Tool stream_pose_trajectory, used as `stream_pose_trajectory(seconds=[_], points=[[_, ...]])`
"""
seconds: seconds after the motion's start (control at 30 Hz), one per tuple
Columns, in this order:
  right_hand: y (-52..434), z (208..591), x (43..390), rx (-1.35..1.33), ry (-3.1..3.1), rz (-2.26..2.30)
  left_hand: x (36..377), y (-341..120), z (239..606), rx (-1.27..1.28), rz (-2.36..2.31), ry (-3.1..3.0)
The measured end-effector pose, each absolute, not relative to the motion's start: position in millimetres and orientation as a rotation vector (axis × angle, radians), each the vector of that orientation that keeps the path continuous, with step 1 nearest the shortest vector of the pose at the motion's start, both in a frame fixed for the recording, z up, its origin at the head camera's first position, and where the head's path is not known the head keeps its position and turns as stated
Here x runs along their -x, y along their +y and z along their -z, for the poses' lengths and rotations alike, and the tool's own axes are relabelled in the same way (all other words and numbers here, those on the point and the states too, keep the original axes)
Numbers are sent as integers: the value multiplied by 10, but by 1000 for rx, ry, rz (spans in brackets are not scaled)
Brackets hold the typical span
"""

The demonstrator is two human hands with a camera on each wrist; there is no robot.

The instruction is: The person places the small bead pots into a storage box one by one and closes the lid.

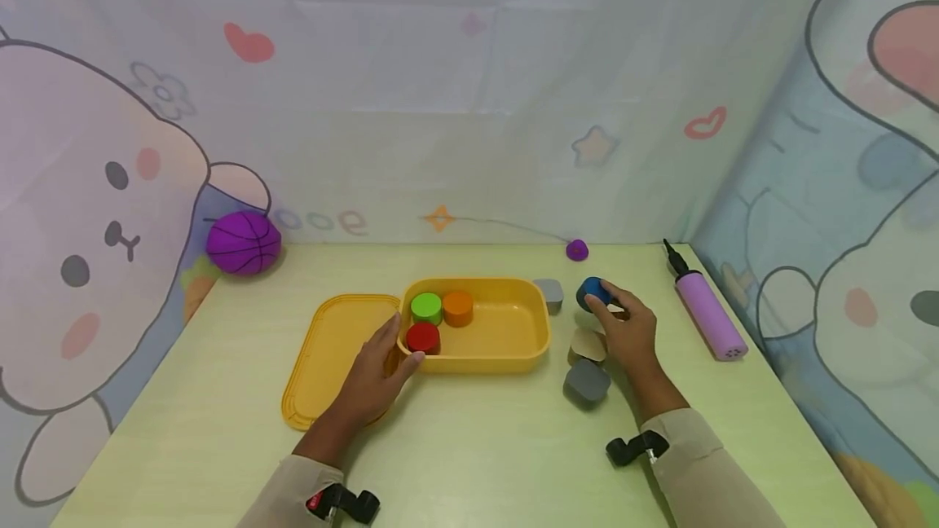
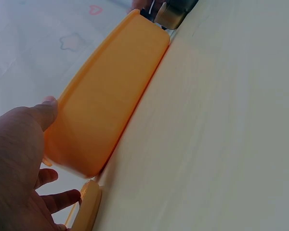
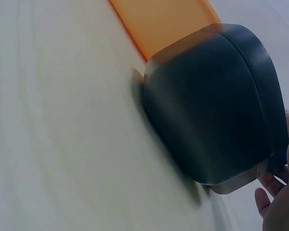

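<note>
In the head view, my right hand (image 1: 629,331) pinches a short, round blue block (image 1: 592,293) between thumb and fingers, right of the yellow plastic box (image 1: 513,365). My left hand (image 1: 372,373) is at the box's left end, thumb at the front rim and fingers along the side; in the left wrist view the thumb tip touches the rim and the other fingers are relaxed. Inside the box's left half sit a green block (image 1: 426,309), an orange block (image 1: 458,310) and a red block (image 1: 423,339). The right wrist view shows the blue block mostly hidden behind a dark grey block (image 3: 207,106).
Under my left hand lies a yellow lid (image 1: 323,357). Right of the box stand a light grey block (image 1: 549,295), a beige block (image 1: 588,346) and the dark grey block. A purple ball (image 1: 244,243), a small purple piece (image 1: 577,250) and a pink hand pump (image 1: 710,314) lie farther out.
</note>
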State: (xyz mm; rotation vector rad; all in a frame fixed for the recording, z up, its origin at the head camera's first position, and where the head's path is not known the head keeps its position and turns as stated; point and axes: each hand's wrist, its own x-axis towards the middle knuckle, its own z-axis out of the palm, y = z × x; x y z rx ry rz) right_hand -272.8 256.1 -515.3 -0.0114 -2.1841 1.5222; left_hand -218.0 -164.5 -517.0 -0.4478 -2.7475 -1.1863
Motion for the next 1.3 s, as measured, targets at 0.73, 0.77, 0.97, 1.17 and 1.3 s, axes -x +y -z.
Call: stream_pose_trajectory(seconds=[0.73,0.77,0.97,1.17,1.3], points=[[2166,4801,2625,-176,-2271,-1405,2163,-1647,5134,450,1214,-2741],[2138,4797,2621,-197,-2268,-1410,2165,-1644,5130,458,1221,-2736],[1921,4778,2605,-352,-2258,-1462,2177,-1653,5147,453,1194,-2744],[1685,4733,2592,-467,-2324,-1504,2167,-1665,5152,436,1205,-2757],[1550,4726,2582,-511,-2374,-1546,2158,-1673,5152,430,1188,-2761]])
